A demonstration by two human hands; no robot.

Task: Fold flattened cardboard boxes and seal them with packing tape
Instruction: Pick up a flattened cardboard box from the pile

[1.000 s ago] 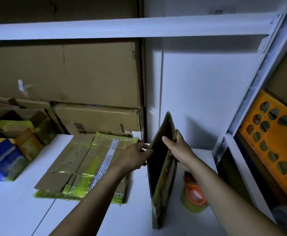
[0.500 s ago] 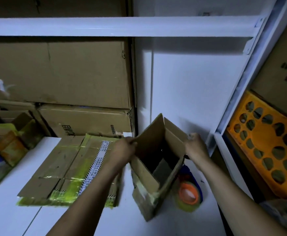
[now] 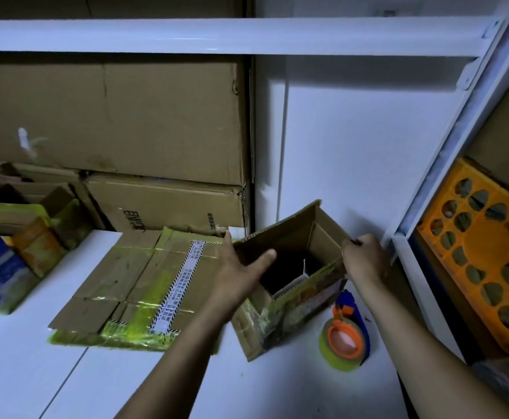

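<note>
Your left hand (image 3: 241, 276) grips the near-left wall of the box (image 3: 295, 306). The thumb lies across the inner face of the wall, and the fingers are out of sight behind it. Your right hand (image 3: 363, 258) has its fingers curled round the far-right corner of the same box, at the rim.

A second ago that box stood on edge as a flat panel pinched between your two hands. Half a second ago it had spread into a lopsided diamond. Now its mouth is a nearly square rectangle opening up toward you, and your hands are farther apart than before, one on each side of it.

The box rests on the white table (image 3: 126, 373) between your grips, with an inner bottom flap showing pale inside it. The tape dispenser (image 3: 345, 337), with its orange core, lies on the table just below your right wrist, close to the box's near-right corner; it has not moved.

The stack of flattened cardboard (image 3: 132, 279), streaked with yellow-green tape, lies flat just left of your left forearm, where it was before. Big cartons (image 3: 111, 116) are stacked beyond it. An orange crate (image 3: 483, 267) stands to the right of your right hand, past the shelf post.
</note>
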